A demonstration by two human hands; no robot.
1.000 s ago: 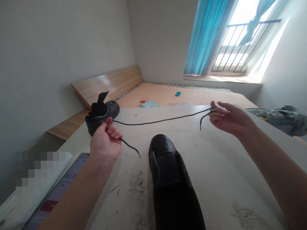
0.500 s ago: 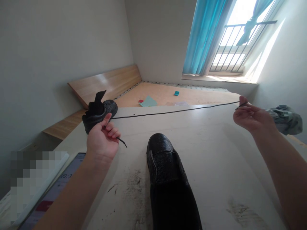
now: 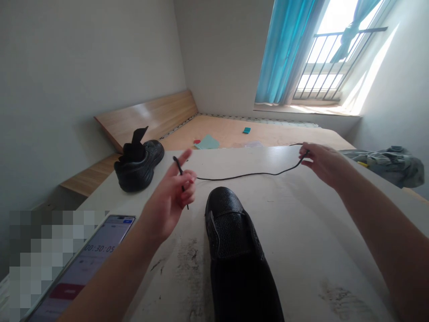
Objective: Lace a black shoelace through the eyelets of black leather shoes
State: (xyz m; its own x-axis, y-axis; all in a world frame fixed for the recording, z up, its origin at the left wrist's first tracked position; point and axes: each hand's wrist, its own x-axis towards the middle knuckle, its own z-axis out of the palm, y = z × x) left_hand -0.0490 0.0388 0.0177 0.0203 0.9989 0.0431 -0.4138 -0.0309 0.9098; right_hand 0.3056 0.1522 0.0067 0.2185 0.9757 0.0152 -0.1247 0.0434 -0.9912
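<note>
A thin black shoelace [image 3: 248,175] hangs in a slack curve between my two hands. My left hand [image 3: 172,197] is closed on one end, with the index finger raised and a short length of lace sticking out past the fingers. Near the other end, my right hand [image 3: 320,161] pinches the lace between thumb and fingertips. Between my arms lies a black leather shoe [image 3: 228,223], toe pointing away from me; no lace shows in it. Another black shoe [image 3: 137,167] stands to the left, a black tongue or strip poking up from it.
A phone [image 3: 97,255] showing a timer lies at the left on the white table [image 3: 301,232]. Beyond the table is a tan surface [image 3: 284,134] with a pale green sheet [image 3: 208,142] and a small teal piece [image 3: 246,130]. Crumpled grey-green cloth [image 3: 392,165] lies at the right.
My hands have come closer together, the left moving right and the right moving left. The shoelace, stretched nearly straight before, now sags. Both shoes have stayed in place.
</note>
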